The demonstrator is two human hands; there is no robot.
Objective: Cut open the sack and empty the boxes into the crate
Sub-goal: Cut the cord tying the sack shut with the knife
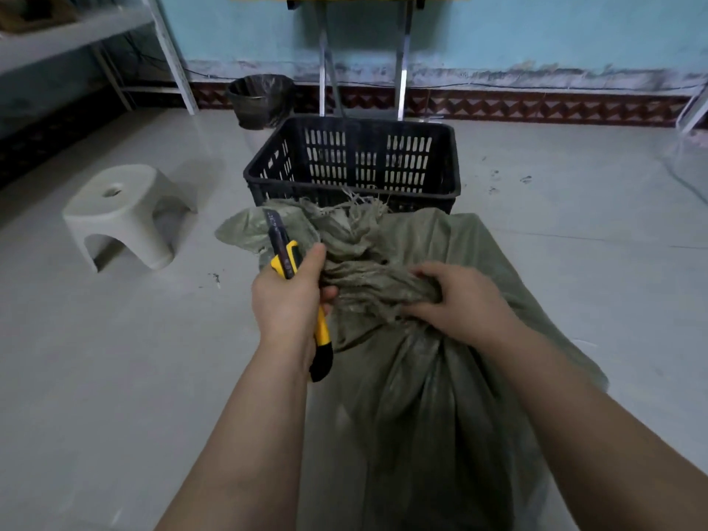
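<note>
Left hand (289,300) wrapped tight round a yellow-and-black utility knife (293,285), tip aimed at twelve o'clock; right hand (458,298) clenching the twisted neck of the green woven sack (433,396), upright on the floor (115,358). Black slatted crate (356,159) just beyond at twelve. White stool (118,212) at ten, bin (260,99) farther back.
</note>
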